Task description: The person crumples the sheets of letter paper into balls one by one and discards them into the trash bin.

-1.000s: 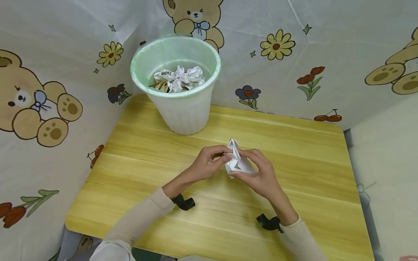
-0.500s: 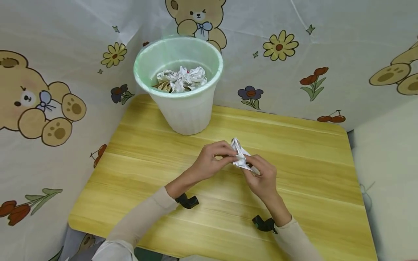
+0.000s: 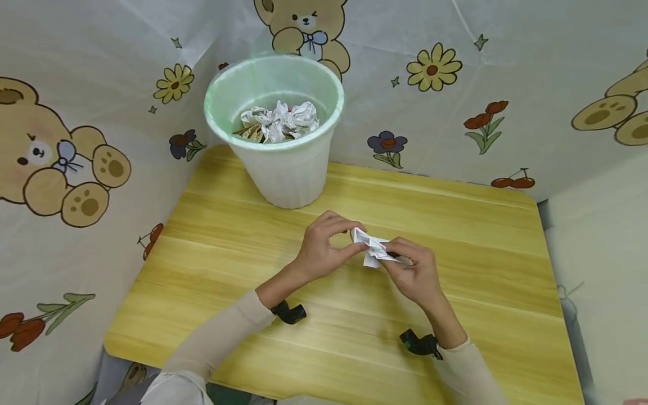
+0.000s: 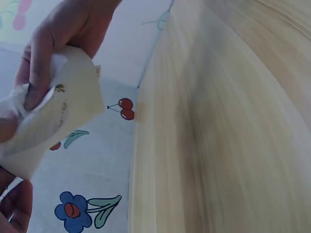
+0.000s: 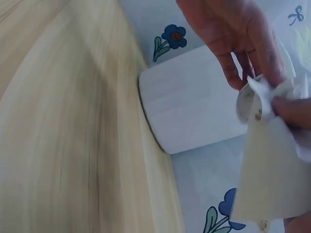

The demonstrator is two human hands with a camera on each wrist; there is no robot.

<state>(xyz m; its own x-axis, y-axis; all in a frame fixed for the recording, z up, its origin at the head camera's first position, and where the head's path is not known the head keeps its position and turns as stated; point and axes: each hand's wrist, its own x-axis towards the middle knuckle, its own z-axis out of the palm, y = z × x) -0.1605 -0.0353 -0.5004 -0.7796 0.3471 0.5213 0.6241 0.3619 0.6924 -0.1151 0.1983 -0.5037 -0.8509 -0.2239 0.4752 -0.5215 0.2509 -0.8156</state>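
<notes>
A white piece of paper (image 3: 373,251), folded and creased, is held up between both hands over the table. My left hand (image 3: 322,247) pinches its left end with thumb and fingers. At the other side, my right hand (image 3: 415,270) grips the paper, its fingers curled in at the creased middle. In the left wrist view, small printed marks show on the paper (image 4: 73,107), and a broad flap hangs out flat. From the right wrist, the paper (image 5: 272,170) shows a smooth pale panel below a bunched, rolled upper edge.
A pale green bin (image 3: 291,174) stands at the back left of the wooden table (image 3: 481,270). Inside it lie crumpled white papers (image 3: 280,121) and a brownish crumpled piece (image 3: 251,133). A patterned cloth (image 3: 405,34) hangs behind the table.
The paper has turned from a raised, upright fold to a flatter, more sideways lie and is more bunched. My right fingers have shifted their grip; my left hand has moved slightly.
</notes>
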